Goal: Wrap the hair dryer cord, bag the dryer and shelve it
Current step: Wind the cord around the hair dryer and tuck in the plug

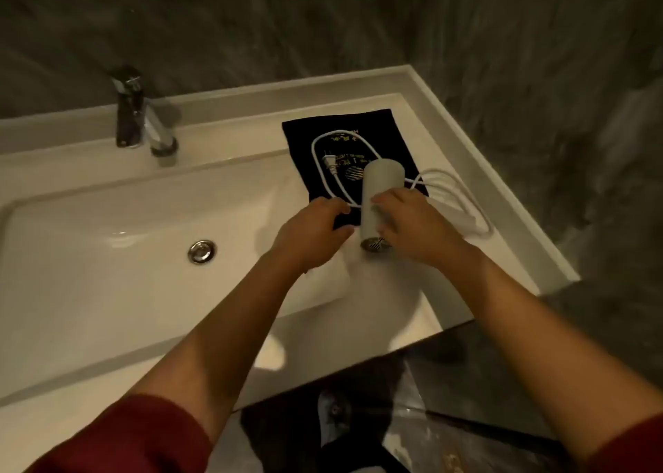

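A white hair dryer (380, 185) lies on the counter to the right of the basin, its barrel resting on a flat black bag (344, 131) with gold print. Its white cord (323, 142) loops loosely over the bag, the plug (329, 161) lying inside the loop, and more cord loops (466, 203) trail off to the right. My right hand (412, 228) grips the near end of the dryer. My left hand (315, 228) pinches the cord right beside the dryer, at the bag's near edge.
A white basin (107, 257) with a metal drain (202, 251) fills the left. A chrome tap (143, 117) stands at the back. The counter's raised rim (502, 185) runs along the right, with dark marble wall behind and dark floor below.
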